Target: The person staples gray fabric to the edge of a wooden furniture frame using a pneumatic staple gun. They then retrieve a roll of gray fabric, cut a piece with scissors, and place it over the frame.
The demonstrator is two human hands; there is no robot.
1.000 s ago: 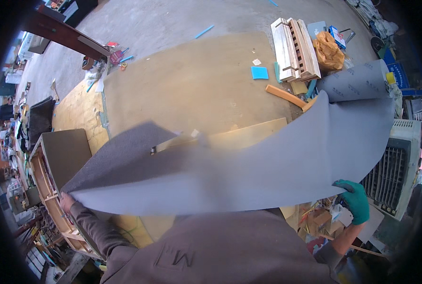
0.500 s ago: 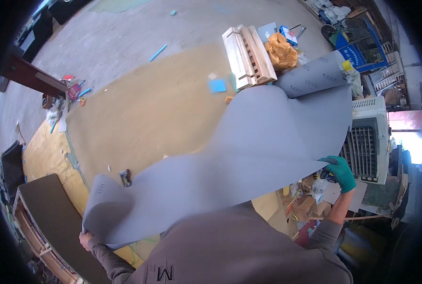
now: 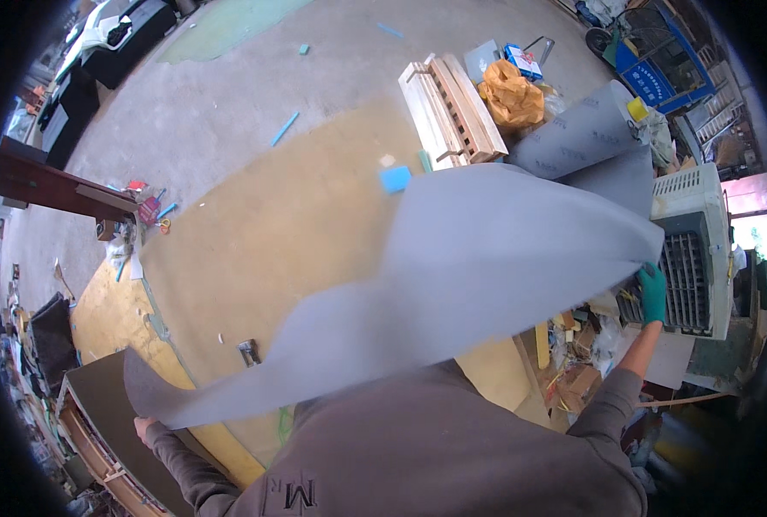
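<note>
A wide grey sheet of flexible material [image 3: 478,267] stretches in front of me, wavy and lifted off the work surface. It runs back to a printed roll [image 3: 577,138] of the same grey at the far right. My left hand [image 3: 145,428], bare, is closed on the sheet's left corner at the lower left, its fingers partly hidden. My right hand [image 3: 652,295], in a green glove, grips the near right edge beside a boxy cooler with a grille. Left of the sheet, a small dark tool [image 3: 249,352] lies on the tan work surface [image 3: 271,233].
Slatted wooden pieces [image 3: 452,112] and a crumpled orange-brown bag [image 3: 512,93] sit behind the sheet. The cooler [image 3: 689,250] stands close by my right hand. A dark-topped wooden cabinet [image 3: 112,396] is under my left hand. Scraps and cardboard [image 3: 581,388] clutter the right side.
My right hand has moved right and slightly up, pulling the sheet's edge toward the cooler. The curled left end has flattened into a narrow, upturned flap. The view has shifted a little.
</note>
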